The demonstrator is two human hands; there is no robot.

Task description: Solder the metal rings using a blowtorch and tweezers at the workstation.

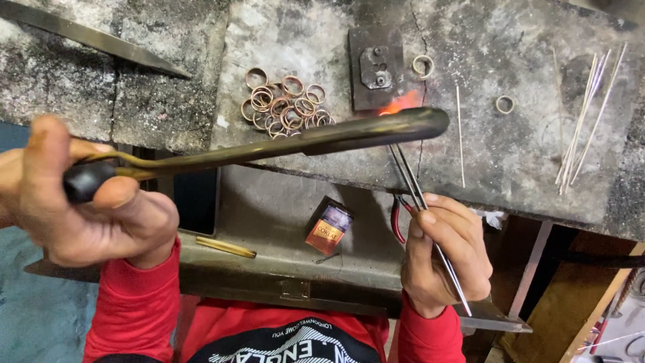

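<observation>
The left hand (80, 202) was closed around the black grip of a long, dark metal torch (282, 144). Its far tip made a small orange flame (402, 103). The right hand (447, 259) pinched thin, shiny tweezers (420, 202) that pointed up at the flame. Past both hands, a heap of round copper rings (285, 104) lay on the rough grey table (517, 148). Between the hands sat a small orange and dark box (329, 228).

Coppery-gold metal rings (285, 105) on the mottled grey stone bench (510, 154); orange flame (401, 103); dark brass-toned torch (269, 148); red sleeves (138, 302).
</observation>
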